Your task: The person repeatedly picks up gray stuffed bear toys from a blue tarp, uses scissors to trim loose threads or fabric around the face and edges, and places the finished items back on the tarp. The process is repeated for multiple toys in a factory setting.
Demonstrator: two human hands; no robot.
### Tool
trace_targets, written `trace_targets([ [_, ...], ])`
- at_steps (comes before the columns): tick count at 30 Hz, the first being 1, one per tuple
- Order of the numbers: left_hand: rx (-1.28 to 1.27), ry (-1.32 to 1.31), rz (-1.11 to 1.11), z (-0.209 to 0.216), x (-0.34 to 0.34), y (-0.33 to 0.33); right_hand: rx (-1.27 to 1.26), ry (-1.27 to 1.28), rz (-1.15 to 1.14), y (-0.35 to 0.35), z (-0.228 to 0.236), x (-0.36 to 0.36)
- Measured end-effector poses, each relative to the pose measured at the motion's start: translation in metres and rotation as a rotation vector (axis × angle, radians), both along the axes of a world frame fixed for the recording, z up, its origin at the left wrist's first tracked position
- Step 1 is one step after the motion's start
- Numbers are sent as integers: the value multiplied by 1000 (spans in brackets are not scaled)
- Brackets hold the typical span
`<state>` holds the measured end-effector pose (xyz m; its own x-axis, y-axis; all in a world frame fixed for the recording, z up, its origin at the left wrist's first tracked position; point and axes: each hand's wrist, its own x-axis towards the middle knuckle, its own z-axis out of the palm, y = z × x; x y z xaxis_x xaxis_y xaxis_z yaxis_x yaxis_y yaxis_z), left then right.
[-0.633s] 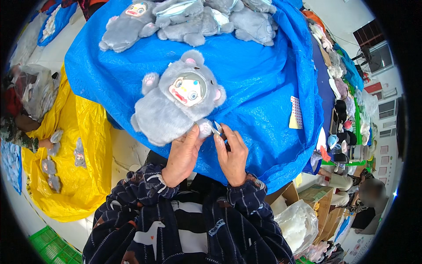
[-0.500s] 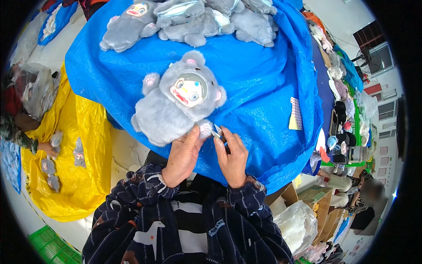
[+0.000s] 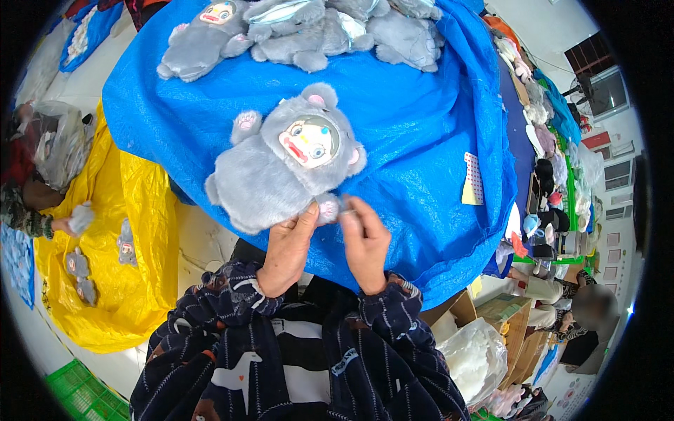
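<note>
A grey plush bear (image 3: 263,184) with a printed doll-like face and pink paw pads lies tilted on the blue sheet before me. My left hand (image 3: 289,245) pinches its lower edge beside the right-hand paw, thumb on top and fingers underneath. Close to that same paw (image 3: 327,209) is my right hand (image 3: 366,245), its fingers bent together. The fingertips are blurred, and whatever they hold cannot be made out.
Several more grey plush toys (image 3: 203,42) lie along the far side of the blue sheet (image 3: 407,140). A dotted sticker sheet (image 3: 473,181) rests at the right. To the left, another person's hand (image 3: 64,226) holds a small grey piece over a yellow sheet (image 3: 151,281).
The small silvery pointed thing at my right fingertips no longer shows clearly. The bear has shifted slightly to the right at its head. The other person's hand has lifted a grey piece.
</note>
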<state>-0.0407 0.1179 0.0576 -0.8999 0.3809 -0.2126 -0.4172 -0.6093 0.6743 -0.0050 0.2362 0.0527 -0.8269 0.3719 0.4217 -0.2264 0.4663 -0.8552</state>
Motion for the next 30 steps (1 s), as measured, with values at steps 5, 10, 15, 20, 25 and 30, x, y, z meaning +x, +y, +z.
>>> trace_targets([
  [5,-22,14,10,5,-4,-5,-800,-58,90,9,31,-8],
  [10,-190,100,-42,16,3,-15,104,-132,86,-7,40,-13],
  [15,-110,88,24,2,1,-6,346,-36,39,-2,28,-8],
  [20,-86,-68,-171,-2,-8,-9,727,112,74,6,23,-8],
  [25,-14,-135,-112,-2,-13,2,765,269,106,10,25,-16],
  [30,40,-167,-107,-5,-19,0,752,202,418,5,28,-12],
])
